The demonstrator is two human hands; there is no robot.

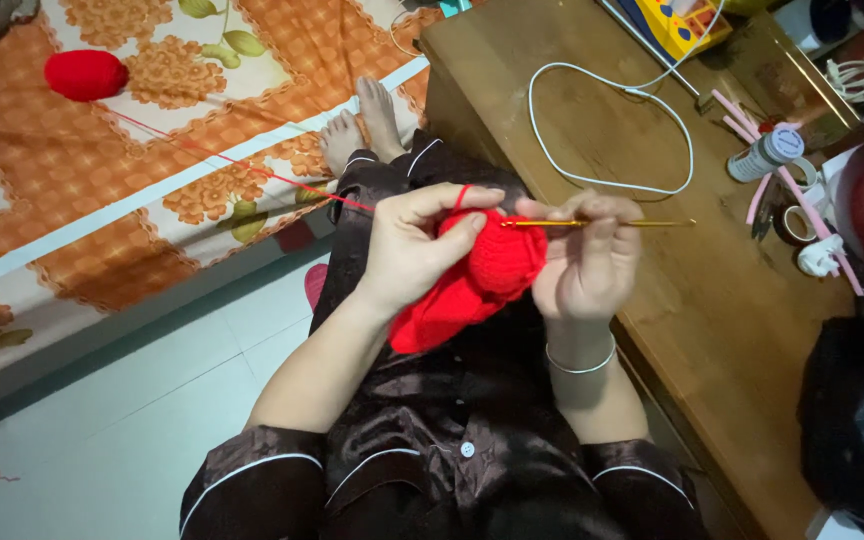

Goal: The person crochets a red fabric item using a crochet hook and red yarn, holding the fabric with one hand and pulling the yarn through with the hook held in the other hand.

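Observation:
My left hand (414,245) pinches a red crocheted piece (472,285) over my lap, with the red yarn strand (222,155) looped over its index finger. My right hand (582,262) grips a gold crochet hook (602,223) whose tip meets the top edge of the red piece. The strand runs up and to the left to a red yarn ball (86,74) lying on the orange floral bed cover (152,200). A silver bangle (580,362) circles my right wrist.
A wooden table (742,330) stands on the right, carrying a white cable (612,130), a small bottle (767,155), pink sticks and a tape roll. A black plastic bag (862,420) sits at the far right. My feet (362,125) rest against the bed; pale tiled floor (102,440) lies below.

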